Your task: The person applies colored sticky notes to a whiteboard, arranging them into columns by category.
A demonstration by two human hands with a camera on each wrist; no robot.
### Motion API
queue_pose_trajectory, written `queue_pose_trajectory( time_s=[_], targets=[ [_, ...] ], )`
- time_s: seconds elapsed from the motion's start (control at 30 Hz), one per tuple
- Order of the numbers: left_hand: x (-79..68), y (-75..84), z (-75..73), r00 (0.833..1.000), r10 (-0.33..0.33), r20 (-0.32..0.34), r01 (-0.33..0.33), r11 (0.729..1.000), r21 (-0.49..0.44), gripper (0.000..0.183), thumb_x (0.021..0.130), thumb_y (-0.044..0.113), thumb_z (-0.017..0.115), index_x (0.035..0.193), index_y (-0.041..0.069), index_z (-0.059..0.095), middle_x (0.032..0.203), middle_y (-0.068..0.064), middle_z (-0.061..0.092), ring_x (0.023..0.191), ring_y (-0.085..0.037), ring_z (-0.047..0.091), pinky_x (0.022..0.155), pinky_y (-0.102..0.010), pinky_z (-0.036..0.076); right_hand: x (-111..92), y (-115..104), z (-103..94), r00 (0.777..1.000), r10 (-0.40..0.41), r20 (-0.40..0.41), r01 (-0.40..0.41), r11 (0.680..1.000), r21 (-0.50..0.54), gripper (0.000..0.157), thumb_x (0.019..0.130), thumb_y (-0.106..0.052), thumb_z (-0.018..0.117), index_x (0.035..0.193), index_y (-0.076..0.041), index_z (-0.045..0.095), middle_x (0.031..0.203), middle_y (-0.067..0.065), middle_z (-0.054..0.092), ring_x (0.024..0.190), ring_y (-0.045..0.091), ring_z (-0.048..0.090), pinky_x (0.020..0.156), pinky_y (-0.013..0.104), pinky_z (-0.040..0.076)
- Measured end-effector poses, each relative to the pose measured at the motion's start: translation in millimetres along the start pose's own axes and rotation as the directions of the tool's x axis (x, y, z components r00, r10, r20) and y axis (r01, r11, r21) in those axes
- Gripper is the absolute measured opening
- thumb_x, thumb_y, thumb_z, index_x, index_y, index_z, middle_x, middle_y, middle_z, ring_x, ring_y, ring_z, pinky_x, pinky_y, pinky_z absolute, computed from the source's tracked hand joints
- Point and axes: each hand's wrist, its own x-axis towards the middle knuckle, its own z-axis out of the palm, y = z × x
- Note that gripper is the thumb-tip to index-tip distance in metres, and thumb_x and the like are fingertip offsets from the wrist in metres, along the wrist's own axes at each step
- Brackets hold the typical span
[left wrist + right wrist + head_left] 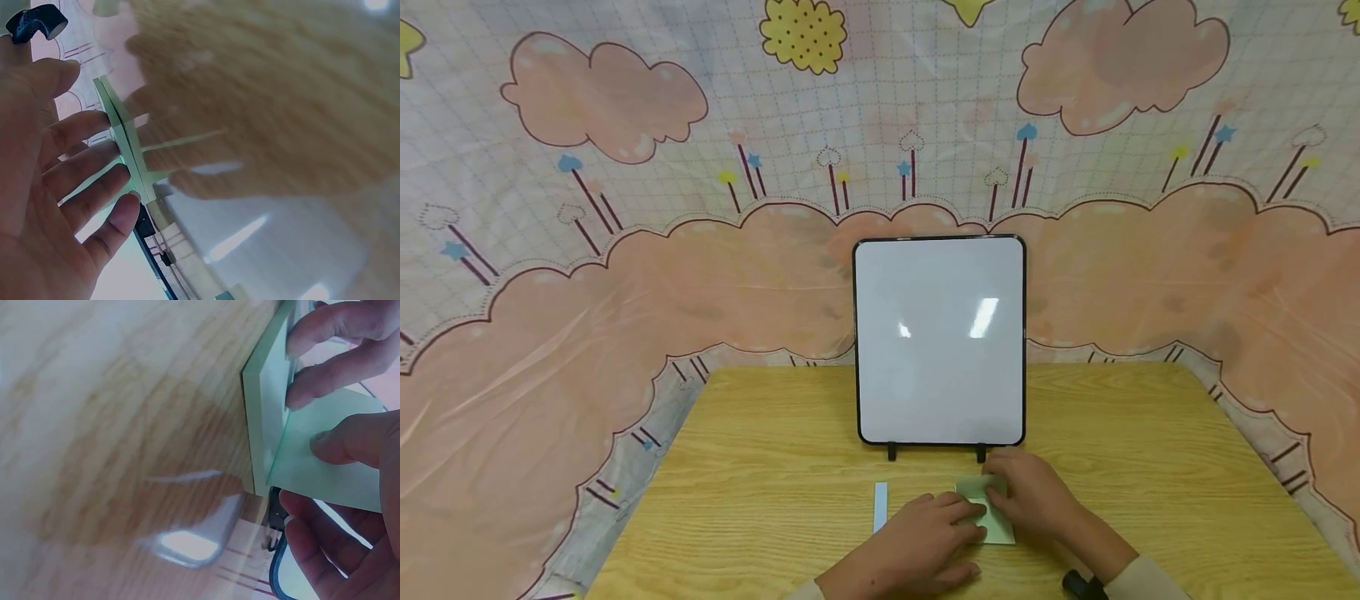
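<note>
Right hand (1030, 492) pinches, as I read it from my feeds, a raised green sheet (350, 481): thumb on one face, other fingers curled behind it, hardly any gap beyond the paper itself. Under that grip lies the green pad (998, 530), flat on the wooden table (737, 500), with the sheet standing up from it at an angle. Just left of the grip I have the left hand (925, 542), released, fingers spread and nearly straight, their tips touching the pad and covering part of it from my head view.

Further left of the grip, past the left hand's fingers, I see a pale strip (880, 505) on the table; its near end meets the left hand's outline. Beyond the grip, a whiteboard (940, 342) stands upright, blocking that side, its right foot near the right hand. Behind everything hangs a patterned cloth (760, 275). Nearer me than the grip, a dark band (1082, 583) shows by the right wrist.

My count: two hands, one pad, one raised sheet, one strip, one whiteboard, two black feet (892, 451), one cloth.
</note>
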Motion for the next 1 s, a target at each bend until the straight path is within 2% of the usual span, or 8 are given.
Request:
queue_pose_trajectory(
  time_s=[0.27,0.57,1.0],
  targets=[
    [0.3,-0.3,-0.9,1.000,-0.001,0.006,0.001,1.000,-0.016,0.042,0.101,0.054,0.046,0.133,0.031,0.061,0.146,0.011,0.049,0.133,-0.008,0.045,0.102,-0.028,0.046,3.9,0.3,-2.5,0.999,0.036,0.029,-0.036,0.999,0.002,0.013,0.079,-0.012,0.081,0.085,-0.019,0.071,0.087,-0.014,0.062,0.080,0.004,0.057,0.068,0.027,0.052],
    [0.2,-2.0,2.0,1.000,0.015,-0.016,-0.015,1.000,-0.003,0.042,0.101,0.054,0.047,0.134,0.030,0.060,0.148,0.011,0.049,0.133,-0.009,0.045,0.098,-0.026,0.047,8.0,-0.2,-5.6,1.000,0.007,0.004,-0.007,1.000,0.011,0.015,0.077,-0.008,0.081,0.084,-0.015,0.070,0.083,-0.011,0.062,0.076,0.005,0.057,0.066,0.027,0.051],
    [-0.8,-1.5,1.6,1.000,0.009,-0.009,-0.009,1.000,-0.013,0.043,0.101,0.054,0.048,0.135,0.030,0.060,0.149,0.010,0.048,0.134,-0.009,0.044,0.096,-0.025,0.047,10.5,0.8,-6.1,1.000,0.025,0.015,-0.026,0.999,0.042,0.013,0.078,-0.008,0.080,0.085,-0.017,0.073,0.086,-0.012,0.064,0.080,0.006,0.061,0.070,0.029,0.053]
  ],
)
